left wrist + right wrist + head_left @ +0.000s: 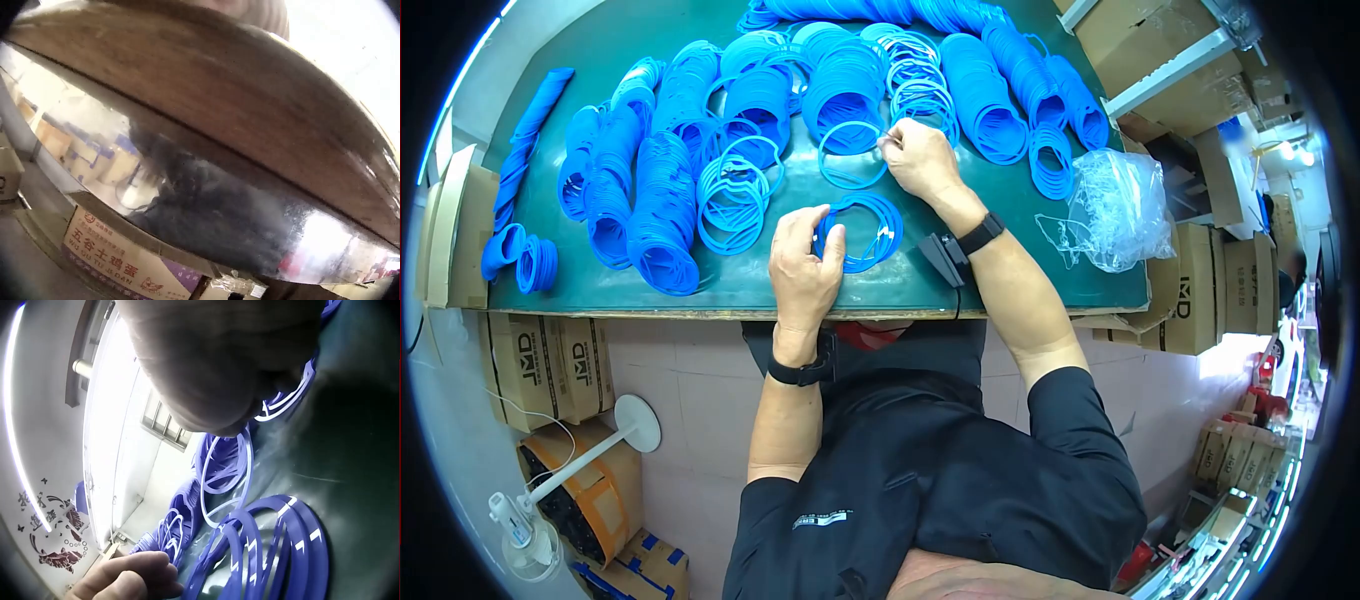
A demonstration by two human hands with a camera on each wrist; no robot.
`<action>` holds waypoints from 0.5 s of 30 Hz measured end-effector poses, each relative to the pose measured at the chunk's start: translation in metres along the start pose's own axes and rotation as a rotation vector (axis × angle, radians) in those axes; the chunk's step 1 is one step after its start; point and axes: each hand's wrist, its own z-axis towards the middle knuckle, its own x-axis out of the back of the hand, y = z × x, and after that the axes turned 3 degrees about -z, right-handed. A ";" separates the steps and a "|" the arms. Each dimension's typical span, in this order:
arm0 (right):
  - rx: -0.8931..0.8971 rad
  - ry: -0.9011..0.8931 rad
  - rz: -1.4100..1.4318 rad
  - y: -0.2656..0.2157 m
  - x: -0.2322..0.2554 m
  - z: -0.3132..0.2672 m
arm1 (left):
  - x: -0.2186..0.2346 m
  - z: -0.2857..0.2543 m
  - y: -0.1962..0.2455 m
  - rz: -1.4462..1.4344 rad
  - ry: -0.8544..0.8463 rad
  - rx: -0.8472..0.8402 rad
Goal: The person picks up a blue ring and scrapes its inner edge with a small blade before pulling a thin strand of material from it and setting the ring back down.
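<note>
Beside the table's front edge, my left hand point(805, 262) grips the left side of a small bundle of thin blue rings point(888, 238), thumb on the near side. Farther forward and to the right, my right hand point(922, 160) pinches the edge of a single blue ring point(821, 162) between thumb and fingertips. That ring stands just beyond the bundle, in front of a tall leaning stack of rings point(840, 85). In the right wrist view the bundle point(319, 550) fans out below my right hand point(219, 369), and my left fingers point(147, 562) reach its left edge.
Several long stacks of blue rings point(662, 215) curve around the green table point(730, 285). A loose group of rings point(730, 215) lies left of my hands. A clear plastic bag point(1120, 210) sits at the right. Cardboard boxes point(545, 365) and a white fan point(525, 535) stand below left.
</note>
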 end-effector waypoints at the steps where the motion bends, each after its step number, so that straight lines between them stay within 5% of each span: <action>1: -0.004 0.001 0.000 0.001 0.001 -0.002 | 0.000 -0.001 0.001 -0.003 -0.003 -0.001; 10: 0.198 0.078 0.254 -0.011 0.041 -0.026 | 0.003 -0.004 0.000 -0.118 0.028 0.070; 13: 0.336 0.135 0.178 -0.025 0.062 -0.043 | 0.006 -0.004 0.003 -0.104 0.125 0.039; 15: 0.598 0.115 0.152 -0.035 0.073 -0.055 | 0.013 0.001 0.012 -0.086 0.131 0.017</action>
